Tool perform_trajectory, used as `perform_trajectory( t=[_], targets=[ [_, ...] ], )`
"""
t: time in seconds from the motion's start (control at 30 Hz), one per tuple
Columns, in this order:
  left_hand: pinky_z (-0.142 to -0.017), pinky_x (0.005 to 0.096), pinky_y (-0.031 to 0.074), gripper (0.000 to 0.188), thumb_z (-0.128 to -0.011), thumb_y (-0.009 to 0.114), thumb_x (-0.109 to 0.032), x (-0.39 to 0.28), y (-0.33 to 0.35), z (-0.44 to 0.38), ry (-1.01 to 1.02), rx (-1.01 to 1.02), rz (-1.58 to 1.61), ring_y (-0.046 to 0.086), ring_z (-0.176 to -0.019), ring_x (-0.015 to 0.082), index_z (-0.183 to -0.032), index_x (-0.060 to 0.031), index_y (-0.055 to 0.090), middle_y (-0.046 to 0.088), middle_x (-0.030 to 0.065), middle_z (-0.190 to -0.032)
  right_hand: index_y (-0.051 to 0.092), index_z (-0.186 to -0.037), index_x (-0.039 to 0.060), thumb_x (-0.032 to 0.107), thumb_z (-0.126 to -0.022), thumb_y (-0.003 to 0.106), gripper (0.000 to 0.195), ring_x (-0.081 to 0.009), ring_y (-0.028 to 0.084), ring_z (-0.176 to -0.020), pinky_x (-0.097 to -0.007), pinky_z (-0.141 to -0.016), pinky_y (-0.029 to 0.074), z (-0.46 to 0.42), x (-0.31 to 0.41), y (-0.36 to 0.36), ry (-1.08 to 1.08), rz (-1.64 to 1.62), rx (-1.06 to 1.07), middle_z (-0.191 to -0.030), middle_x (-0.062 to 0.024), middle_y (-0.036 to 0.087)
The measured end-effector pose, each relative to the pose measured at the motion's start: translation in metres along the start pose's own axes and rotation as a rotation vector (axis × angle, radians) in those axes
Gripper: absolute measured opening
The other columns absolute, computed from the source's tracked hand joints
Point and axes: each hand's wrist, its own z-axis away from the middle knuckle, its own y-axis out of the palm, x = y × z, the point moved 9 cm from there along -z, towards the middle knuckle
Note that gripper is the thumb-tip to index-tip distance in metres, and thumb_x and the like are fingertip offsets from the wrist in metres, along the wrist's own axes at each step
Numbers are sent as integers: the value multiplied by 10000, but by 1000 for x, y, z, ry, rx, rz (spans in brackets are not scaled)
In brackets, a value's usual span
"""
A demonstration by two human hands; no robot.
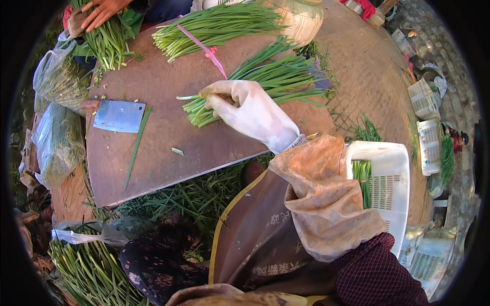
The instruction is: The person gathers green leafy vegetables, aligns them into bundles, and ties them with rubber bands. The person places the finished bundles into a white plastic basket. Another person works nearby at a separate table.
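My right hand (245,109), in a white glove, lies over the pale stem ends of a bunch of green garlic chives (275,76) on the brown board. Its fingers are curled; whether they grip the stems is not plain. My left hand is out of view; only a tan sleeve shows at the bottom edge. A pink tie strip (204,51) stretches between this bunch and a second bunch of chives (218,28) farther back. A cleaver (119,116) lies flat at the board's left, with one loose green leaf (138,149) beside it.
Another person's hands (100,15) hold chives at the top left. A ceramic jar (300,21) stands behind the bunches. At the right, a white plastic basket (400,183) holds a tied bunch. Filled plastic bags (61,141) line the left side, with more chives (92,264) at the lower left.
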Motion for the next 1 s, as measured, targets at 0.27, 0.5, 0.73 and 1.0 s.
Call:
perform_trajectory(
  t=[0.27,0.5,0.73,1.0],
  targets=[
    [-869,470,585,562,-1087,350,-442,-4,-121,107,-81,-1361,-245,705,-951,323,-1040,22,663,708,186,-1056,681,-1145,-30,158,-961,577,283,-136,670,-767,-278,-712,532,0,1,2,44,-18,62,-897,-106,732],
    [-908,435,576,616,-1071,393,-459,-8,-123,108,-163,-1356,-385,714,-987,316,-1154,94,650,707,225,-1115,700,-1103,-23,154,-951,584,261,-132,659,-737,-276,-697,527,0,7,7,43,-28,53,-848,-115,729],
    [-920,436,570,582,-1064,437,-442,-10,-123,114,-180,-1383,-422,700,-1033,313,-1165,90,648,683,226,-1182,694,-1116,-40,148,-956,597,265,-98,653,-776,-258,-709,528,-2,5,15,56,-25,91,-872,-78,734],
    [-860,388,607,269,-1006,617,-201,-17,-127,118,-71,-1276,-435,724,-947,244,-1160,17,655,730,133,-1032,700,-1118,-31,161,-958,618,263,-82,645,-762,-242,-691,524,-4,9,25,-4,-58,116,-859,-59,728]
  ],
)
